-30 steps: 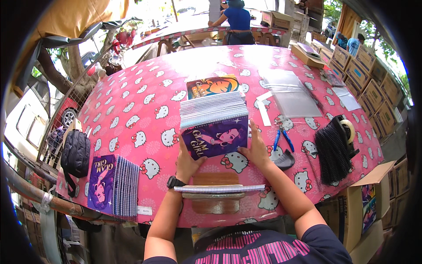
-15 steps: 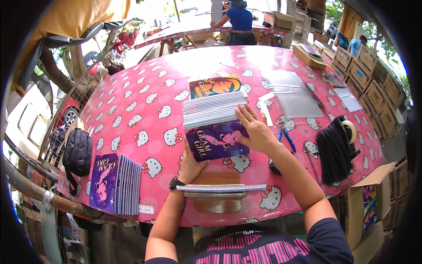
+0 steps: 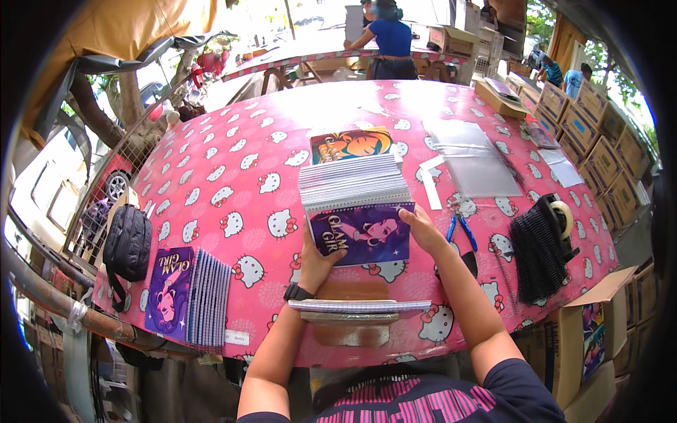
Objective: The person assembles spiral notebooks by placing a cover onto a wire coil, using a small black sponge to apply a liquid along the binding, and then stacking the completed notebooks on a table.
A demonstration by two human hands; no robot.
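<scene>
Pink cat-patterned plastic tablecloth (image 3: 233, 176) is covering a big table standing outdoors, with brown cardboard cartons (image 3: 596, 134) stacking up along the right side and a person in a blue top (image 3: 392, 39) working at another table beyond. At the middle of the cloth a fanned stack of spiral-bound notebooks with purple illustrated covers (image 3: 356, 204) is lying, its nearest cover facing up.

The left hand (image 3: 316, 257) is gripping the near left corner of that top cover, thumb lying on the cover and fingers hidden under it. The right hand (image 3: 425, 229) is resting on the cover's right edge, fingers curled around it; how tightly it is holding cannot be told.

Just beyond the stack an orange and teal illustrated notebook (image 3: 350, 143) is peeking out. Near the table's front edge, between the forearms, a thin open spiral pad (image 3: 360, 305) is lying on a brown wooden board (image 3: 350, 331). Far left, a second fanned row of purple notebooks (image 3: 190, 296) is sitting beside a black backpack (image 3: 127, 243). To the right, clear plastic sleeves (image 3: 476, 158), two blue pens (image 3: 458, 229), a heap of black spiral binding combs (image 3: 539, 254) and a black tape dispenser (image 3: 560, 215) are lying.
</scene>
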